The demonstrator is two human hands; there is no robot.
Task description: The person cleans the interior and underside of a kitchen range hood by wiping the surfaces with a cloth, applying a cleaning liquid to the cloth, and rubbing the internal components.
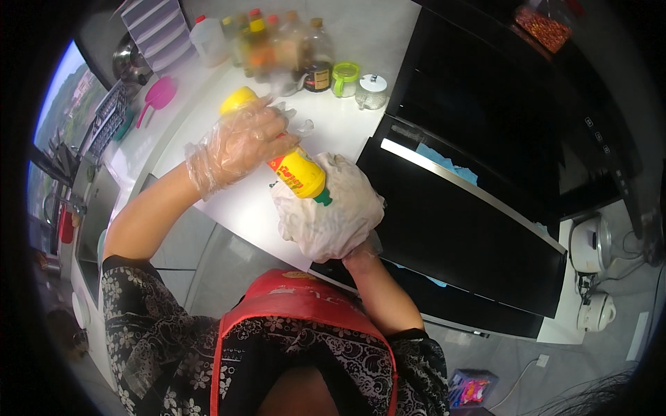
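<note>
My left hand (250,135), in a clear disposable plastic glove, is wrapped around a yellow squeeze bottle (299,171) with a red-printed label. The bottle points downward, its green cap (323,197) close over or touching a bunched whitish cloth (333,213). A yellow end shows past the back of my hand and looks like the same bottle's base. My right hand (368,247), also in a clear glove, supports the cloth from beneath. Its fingers are hidden by the cloth, which is held above the white counter edge beside a black cooker and range hood.
Several bottles (291,49), a green-lidded jar (345,79) and a glass jar (372,92) line the wall. Right of the cloth stretches a black glossy panel (463,223) with blue cloth pieces (447,164). A sink (96,213) lies left; a white rice cooker (588,244) stands far right.
</note>
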